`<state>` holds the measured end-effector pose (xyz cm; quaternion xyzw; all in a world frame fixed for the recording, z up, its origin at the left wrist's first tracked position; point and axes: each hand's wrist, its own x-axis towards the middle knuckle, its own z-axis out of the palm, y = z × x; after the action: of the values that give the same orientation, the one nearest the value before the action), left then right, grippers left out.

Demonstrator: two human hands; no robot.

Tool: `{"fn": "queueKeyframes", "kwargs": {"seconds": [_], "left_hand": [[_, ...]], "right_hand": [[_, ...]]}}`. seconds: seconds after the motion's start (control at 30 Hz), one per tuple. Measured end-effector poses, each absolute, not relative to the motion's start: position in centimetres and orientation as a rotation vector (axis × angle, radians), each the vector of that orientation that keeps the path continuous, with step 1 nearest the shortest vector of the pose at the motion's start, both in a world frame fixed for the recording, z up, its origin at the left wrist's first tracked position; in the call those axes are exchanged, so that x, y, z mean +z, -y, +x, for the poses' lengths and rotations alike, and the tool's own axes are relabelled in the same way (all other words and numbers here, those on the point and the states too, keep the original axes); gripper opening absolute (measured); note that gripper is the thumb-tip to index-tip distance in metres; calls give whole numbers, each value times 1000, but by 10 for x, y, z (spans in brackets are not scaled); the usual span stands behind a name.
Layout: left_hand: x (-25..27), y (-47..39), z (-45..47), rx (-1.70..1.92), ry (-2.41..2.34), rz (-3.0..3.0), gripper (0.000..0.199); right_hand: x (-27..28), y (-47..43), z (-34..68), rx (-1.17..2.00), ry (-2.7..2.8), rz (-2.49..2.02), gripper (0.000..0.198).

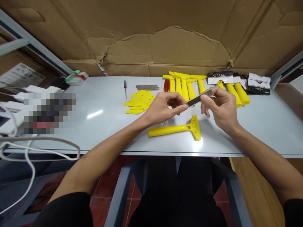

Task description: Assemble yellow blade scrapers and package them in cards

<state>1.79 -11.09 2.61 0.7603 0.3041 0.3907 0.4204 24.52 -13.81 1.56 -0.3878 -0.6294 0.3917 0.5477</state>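
Note:
Above the desk, both hands share one narrow, flat metal blade (194, 101), which slants up to the right. My left hand (162, 107) pinches its lower end between thumb and fingers. At the upper end, my right hand (223, 108) grips it with thumb and index finger. Beneath them lies a yellow scraper handle (169, 130), its wide head to the right. Left of the hands is a loose pile of yellow plastic plates (139, 102), with several thin metal strips (147, 87) behind it. A red-handled screwdriver (166, 85) is partly hidden by my left hand.
More yellow scraper handles (183, 86) lie at the back, with black-and-white boxes (258, 83) at right. A small screwdriver (125, 89) rests left of the plates. White cables (42, 138) hang over the desk's (101, 135) left end. A cardboard wall (151, 37) stands behind.

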Motion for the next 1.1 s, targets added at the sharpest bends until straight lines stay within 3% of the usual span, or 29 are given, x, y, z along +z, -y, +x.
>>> {"fn": "queueKeyframes", "kwargs": {"seconds": [0.17,0.3,0.4,0.67,1.1], "left_hand": [[26,117,16,769,-814,2343,34],[24,127,16,326,-832,2691,58],[21,135,18,126,-865,2763,50],[18,132,13,691,-1029,2784,38],[9,128,16,916,-1006,3075,34]], "right_hand": [[19,129,251,1046,1342,-946,47],[29,120,268,1175,1314,-962,46],[36,118,280,1313,1405,-1036,46],[27,124,277,1281,1571,-1064,41],[12,132,256,863,1581,-1155,47]]}}
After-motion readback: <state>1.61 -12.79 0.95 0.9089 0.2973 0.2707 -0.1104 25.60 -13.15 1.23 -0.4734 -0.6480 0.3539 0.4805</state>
